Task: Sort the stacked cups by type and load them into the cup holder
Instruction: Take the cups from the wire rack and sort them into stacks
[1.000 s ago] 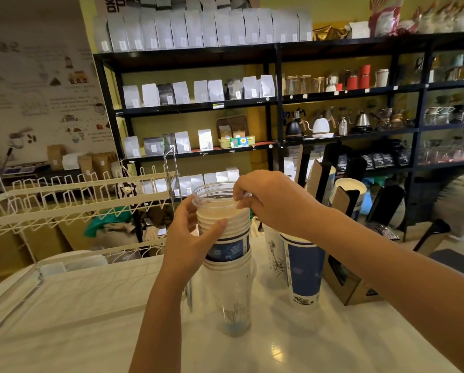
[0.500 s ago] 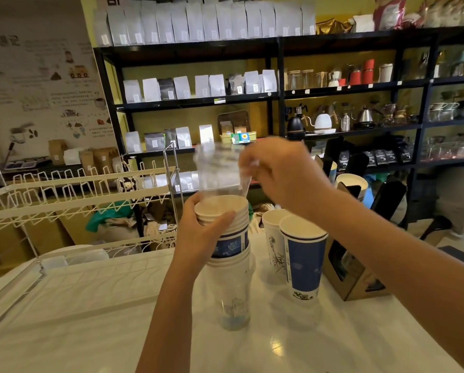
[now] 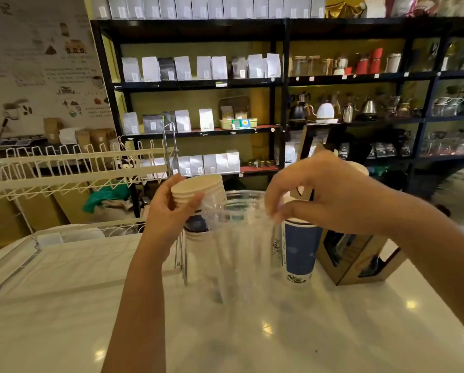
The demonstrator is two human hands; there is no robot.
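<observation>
White glossy counter (image 3: 252, 332), ceiling lights mirrored in its top. Standing on it, just left of the brown cardboard box (image 3: 360, 259): a tall blue-and-white paper cup (image 3: 299, 249) and, further left, blurred clear plastic cups (image 3: 239, 254). Further left of the box, a white wire rack (image 3: 64, 170) with its flat white base (image 3: 72, 254) resting on the counter's left part.

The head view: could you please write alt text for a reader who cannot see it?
A person's left hand grips a stack of paper cups while the right hand pinches the rim of a blurred clear plastic cup over a white counter. A blue paper cup stands beside them.
</observation>
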